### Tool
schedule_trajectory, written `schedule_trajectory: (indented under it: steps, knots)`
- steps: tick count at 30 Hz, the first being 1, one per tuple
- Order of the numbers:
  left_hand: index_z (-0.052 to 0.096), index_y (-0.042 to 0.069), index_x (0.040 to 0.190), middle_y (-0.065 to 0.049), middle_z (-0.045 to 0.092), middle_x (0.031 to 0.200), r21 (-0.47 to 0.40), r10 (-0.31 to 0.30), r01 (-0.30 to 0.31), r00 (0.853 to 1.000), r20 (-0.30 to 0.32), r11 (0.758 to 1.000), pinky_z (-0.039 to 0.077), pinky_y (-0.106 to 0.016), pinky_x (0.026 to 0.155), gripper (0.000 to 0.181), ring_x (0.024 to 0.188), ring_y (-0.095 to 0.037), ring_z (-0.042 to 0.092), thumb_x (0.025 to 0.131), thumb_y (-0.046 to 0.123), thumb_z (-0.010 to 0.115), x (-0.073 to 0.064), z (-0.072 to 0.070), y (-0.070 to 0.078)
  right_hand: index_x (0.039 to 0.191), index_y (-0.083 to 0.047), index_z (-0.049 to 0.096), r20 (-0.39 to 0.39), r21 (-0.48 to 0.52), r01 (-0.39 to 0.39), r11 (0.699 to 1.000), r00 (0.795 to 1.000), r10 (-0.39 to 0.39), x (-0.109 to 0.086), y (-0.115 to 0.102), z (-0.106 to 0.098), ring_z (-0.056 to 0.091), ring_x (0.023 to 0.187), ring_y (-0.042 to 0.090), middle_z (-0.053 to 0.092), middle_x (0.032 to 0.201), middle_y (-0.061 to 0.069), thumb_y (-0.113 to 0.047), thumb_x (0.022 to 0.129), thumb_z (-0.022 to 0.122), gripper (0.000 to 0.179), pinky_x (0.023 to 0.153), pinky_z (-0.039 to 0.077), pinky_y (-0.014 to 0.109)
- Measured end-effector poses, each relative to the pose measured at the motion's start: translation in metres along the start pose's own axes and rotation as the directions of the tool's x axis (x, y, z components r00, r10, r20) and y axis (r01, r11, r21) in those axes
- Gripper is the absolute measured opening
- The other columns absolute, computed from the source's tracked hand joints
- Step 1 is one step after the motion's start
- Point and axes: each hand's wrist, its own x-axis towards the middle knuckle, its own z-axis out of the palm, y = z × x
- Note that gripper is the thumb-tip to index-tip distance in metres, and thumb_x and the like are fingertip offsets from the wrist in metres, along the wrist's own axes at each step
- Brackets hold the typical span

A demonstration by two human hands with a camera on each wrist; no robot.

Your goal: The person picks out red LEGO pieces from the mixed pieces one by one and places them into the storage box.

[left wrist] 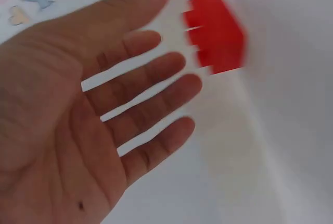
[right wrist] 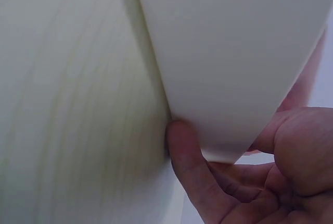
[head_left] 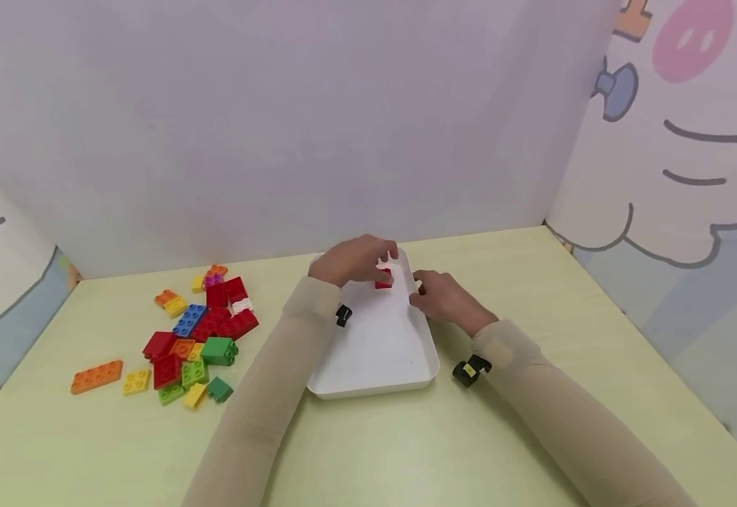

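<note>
A white rectangular tray (head_left: 378, 352) sits on the table with one red toy brick (head_left: 383, 279) near its far end. My left hand (head_left: 358, 260) reaches over the tray, just above that brick. In the left wrist view its fingers are spread and nearly straight, and the red brick (left wrist: 225, 36) stands apart from the fingertips with its studs toward them. My right hand (head_left: 444, 296) grips the tray's right side near the far corner. In the right wrist view a finger presses low on the outer wall of the tray (right wrist: 223, 52), and the thumb reaches toward the rim.
Left of the tray lies a loose pile of toy bricks, among them a blue brick (head_left: 189, 320), a green brick (head_left: 218, 351) and an orange brick (head_left: 96, 377). A pale wall (head_left: 343, 141) rises behind the table (head_left: 368, 451); printed panels stand at both sides.
</note>
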Motion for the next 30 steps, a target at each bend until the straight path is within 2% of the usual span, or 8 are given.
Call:
schedule_trajectory:
  steps: [4, 8, 11, 15, 22, 25, 30]
  knots:
    - [0.059, 0.018, 0.134, -0.001, 0.063, 0.126, -0.050, 0.055, -0.060, 0.994, -0.096, 0.997, 0.050, -0.037, 0.097, 0.041, 0.117, -0.019, 0.058, 0.096, 0.030, 0.071, -0.024, -0.026, 0.009, 0.148, 0.002, 0.042, 0.007, 0.009, -0.020, 1.000, 1.000, 0.020, -0.001, 0.000, 0.002, 0.062, 0.092, 0.027, 0.062, 0.120, 0.020, -0.017, 0.102, 0.053, 0.052, 0.078, 0.055, 0.037]
    - [0.060, 0.018, 0.133, 0.000, 0.064, 0.124, -0.071, 0.085, -0.103, 0.972, -0.218, 0.992, 0.052, -0.036, 0.096, 0.040, 0.115, -0.018, 0.059, 0.097, 0.030, 0.071, -0.053, -0.053, 0.018, 0.149, 0.001, 0.041, 0.012, 0.015, -0.022, 1.000, 1.000, 0.022, -0.002, -0.001, 0.001, 0.062, 0.091, 0.027, 0.062, 0.120, 0.020, -0.018, 0.102, 0.053, 0.052, 0.078, 0.055, 0.036]
    - [0.059, 0.016, 0.135, 0.000, 0.064, 0.124, -0.072, 0.105, -0.129, 0.956, -0.274, 0.989, 0.052, -0.036, 0.095, 0.041, 0.112, -0.016, 0.059, 0.097, 0.029, 0.071, -0.070, -0.067, 0.023, 0.149, 0.001, 0.041, 0.013, 0.008, -0.015, 1.000, 1.000, 0.015, -0.003, -0.001, 0.000, 0.062, 0.091, 0.026, 0.061, 0.121, 0.020, -0.017, 0.102, 0.053, 0.052, 0.078, 0.055, 0.036]
    - [0.059, 0.014, 0.136, -0.001, 0.064, 0.126, -0.070, 0.126, -0.153, 0.946, -0.298, 0.986, 0.051, -0.036, 0.096, 0.042, 0.113, -0.016, 0.059, 0.098, 0.029, 0.070, -0.083, -0.075, 0.024, 0.149, 0.001, 0.042, 0.001, 0.004, -0.012, 1.000, 1.000, 0.012, -0.004, -0.001, 0.000, 0.062, 0.090, 0.026, 0.062, 0.120, 0.020, -0.016, 0.101, 0.053, 0.052, 0.077, 0.054, 0.036]
    - [0.059, 0.014, 0.135, -0.002, 0.064, 0.125, -0.047, 0.047, -0.066, 0.945, -0.325, 0.997, 0.051, -0.038, 0.096, 0.042, 0.113, -0.018, 0.059, 0.098, 0.029, 0.070, -0.105, -0.080, 0.018, 0.147, 0.004, 0.043, 0.016, 0.015, 0.067, 0.998, 0.998, -0.067, 0.005, -0.004, 0.010, 0.063, 0.088, 0.025, 0.063, 0.118, 0.021, -0.016, 0.100, 0.053, 0.051, 0.075, 0.055, 0.035]
    - [0.058, 0.015, 0.137, -0.002, 0.064, 0.125, -0.041, 0.045, -0.063, 0.939, -0.342, 0.997, 0.051, -0.038, 0.097, 0.043, 0.115, -0.018, 0.059, 0.098, 0.030, 0.070, -0.111, -0.084, 0.022, 0.147, 0.004, 0.043, 0.006, 0.010, 0.072, 0.997, 0.997, -0.072, 0.004, -0.002, 0.008, 0.064, 0.087, 0.025, 0.063, 0.118, 0.021, -0.016, 0.100, 0.053, 0.051, 0.076, 0.055, 0.036]
    - [0.059, 0.015, 0.136, -0.002, 0.065, 0.125, -0.013, 0.081, -0.093, 0.915, -0.395, 0.996, 0.050, -0.038, 0.097, 0.042, 0.114, -0.018, 0.060, 0.098, 0.029, 0.070, -0.130, -0.090, 0.033, 0.147, 0.005, 0.042, 0.009, -0.015, 0.091, 0.996, 0.996, -0.091, 0.004, 0.003, 0.001, 0.064, 0.090, 0.027, 0.063, 0.119, 0.022, -0.016, 0.101, 0.053, 0.052, 0.080, 0.055, 0.039]
